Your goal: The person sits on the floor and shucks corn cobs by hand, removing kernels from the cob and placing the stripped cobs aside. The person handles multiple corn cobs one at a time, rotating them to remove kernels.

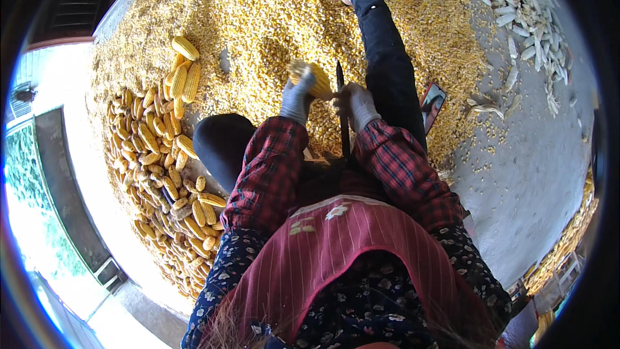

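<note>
In a pale glove, my left hand (298,92) is closed around an ear of corn (317,81) with yellow kernels, blurred at its upper end. My right hand (354,104), gloved too, lies just right of it, over a dark narrow bar (340,75) that points away from me between my legs. The fingertips of that hand are near the ear's lower end. Blur and the angle hide whether they grip the bar or the ear. Loose corn kernels (271,14) spread thickly over the floor under and beyond both hands.
Many unshelled corn ears (150,138) are heaped at my left. Bare cobs (533,19) lie in a pile at the far right. A phone (432,106) rests beside my stretched right leg (387,48). My bent left knee (223,145) borders the ear heap.
</note>
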